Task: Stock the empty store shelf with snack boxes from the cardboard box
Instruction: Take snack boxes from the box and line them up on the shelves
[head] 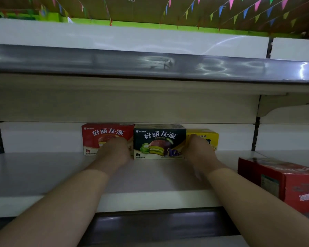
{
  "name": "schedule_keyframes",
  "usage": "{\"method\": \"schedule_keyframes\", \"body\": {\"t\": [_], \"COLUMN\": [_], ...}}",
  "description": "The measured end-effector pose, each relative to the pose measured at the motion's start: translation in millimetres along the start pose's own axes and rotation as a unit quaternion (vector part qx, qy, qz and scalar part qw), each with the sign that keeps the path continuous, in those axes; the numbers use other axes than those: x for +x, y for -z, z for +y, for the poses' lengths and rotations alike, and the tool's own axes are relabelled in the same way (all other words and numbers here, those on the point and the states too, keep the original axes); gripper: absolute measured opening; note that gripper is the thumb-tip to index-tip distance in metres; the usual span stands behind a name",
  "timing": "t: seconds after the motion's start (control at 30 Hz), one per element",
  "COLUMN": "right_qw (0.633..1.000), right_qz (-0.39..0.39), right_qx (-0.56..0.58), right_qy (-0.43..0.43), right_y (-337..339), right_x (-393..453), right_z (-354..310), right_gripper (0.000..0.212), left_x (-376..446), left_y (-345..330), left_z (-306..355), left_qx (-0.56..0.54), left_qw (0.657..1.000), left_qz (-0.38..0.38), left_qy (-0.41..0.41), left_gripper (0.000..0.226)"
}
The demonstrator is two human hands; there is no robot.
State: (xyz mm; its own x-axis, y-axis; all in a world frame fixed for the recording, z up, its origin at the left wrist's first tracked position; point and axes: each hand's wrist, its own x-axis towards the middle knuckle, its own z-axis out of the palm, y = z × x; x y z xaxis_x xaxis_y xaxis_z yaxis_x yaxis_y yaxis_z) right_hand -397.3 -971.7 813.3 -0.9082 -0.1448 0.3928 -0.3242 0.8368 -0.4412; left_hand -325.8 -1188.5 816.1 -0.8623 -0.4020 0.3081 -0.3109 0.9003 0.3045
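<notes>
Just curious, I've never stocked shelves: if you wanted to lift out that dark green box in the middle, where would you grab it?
Probably by the top edge of the green box, from the front. The red box and yellow box stand close against its sides, leaving fingers little room there, while its top and front face are free.

Three snack boxes (159,141) side by side at shelf (43,172) back, larger box (284,180) front right

red snack box (103,136), dark green snack box (159,141), yellow snack box (208,137), white shelf (43,172), multicoloured bunting (239,9)
</notes>
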Motion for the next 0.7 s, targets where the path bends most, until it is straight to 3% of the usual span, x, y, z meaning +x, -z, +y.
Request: {"method": "schedule_keyframes", "body": {"t": [0.07,0.17,0.3,0.4,0.47,0.57,0.7], "right_qw": [0.999,0.989,0.955,0.943,0.940,0.951,0.970], "right_qz": [0.005,-0.003,-0.048,-0.028,0.016,0.054,0.007], "right_qx": [-0.032,-0.125,-0.236,-0.263,-0.265,-0.258,-0.236], "right_qy": [0.013,0.081,0.175,0.201,0.215,0.158,-0.065], "right_y": [5,21,53,97,129,163,183], "right_x": [-9,-28,-55,-77,-93,-110,-128], "right_z": [-5,-21,-51,-42,-20,16,63], "right_gripper": [0.025,0.027,0.027,0.028,0.024,0.031,0.054], "left_x": [-12,-35,-67,-93,-109,-122,-140], "left_y": [10,25,44,64,67,56,32], "left_z": [10,38,92,124,137,158,186], "left_qx": [0.035,0.066,0.092,0.024,-0.083,-0.206,-0.138], "left_qw": [0.998,0.988,0.978,0.973,0.958,0.932,0.929], "left_qz": [0.031,0.045,-0.002,0.003,-0.010,-0.102,-0.200], "left_qy": [-0.029,-0.135,-0.186,-0.230,-0.273,-0.279,-0.279], "left_gripper": [0.020,0.021,0.023,0.013,0.021,0.030,0.045]}}
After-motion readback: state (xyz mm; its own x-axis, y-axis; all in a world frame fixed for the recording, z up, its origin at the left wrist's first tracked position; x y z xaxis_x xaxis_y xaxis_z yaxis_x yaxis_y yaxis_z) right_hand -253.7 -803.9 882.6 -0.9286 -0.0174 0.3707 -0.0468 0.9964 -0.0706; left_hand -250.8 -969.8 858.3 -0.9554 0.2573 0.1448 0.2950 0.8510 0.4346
